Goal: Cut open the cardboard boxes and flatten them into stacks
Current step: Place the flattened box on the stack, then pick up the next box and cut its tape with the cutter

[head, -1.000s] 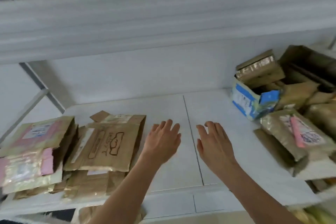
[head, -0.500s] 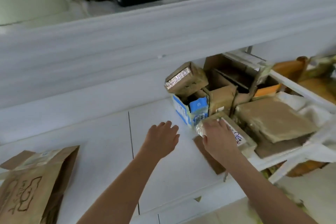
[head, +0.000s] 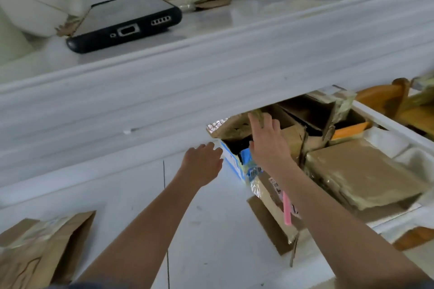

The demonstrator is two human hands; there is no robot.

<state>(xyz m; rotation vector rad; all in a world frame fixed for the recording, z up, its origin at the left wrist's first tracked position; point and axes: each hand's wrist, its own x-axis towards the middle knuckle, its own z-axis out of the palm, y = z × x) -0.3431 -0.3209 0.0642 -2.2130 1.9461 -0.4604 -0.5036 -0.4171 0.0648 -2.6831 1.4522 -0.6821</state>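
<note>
Two hands (head: pixel 203 164) (head: pixel 270 145), one blue-and-white box (head: pixel 231 162)

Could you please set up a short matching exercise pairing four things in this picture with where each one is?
Things:
1. phone
2. flattened cardboard
3. blue and white box
4. right hand

Places:
A. bottom left of the lower shelf
B. over the open blue and white box
C. on the upper shelf
D. just right of the left hand

Pairs: 1-C, 2-A, 3-D, 4-B
</note>
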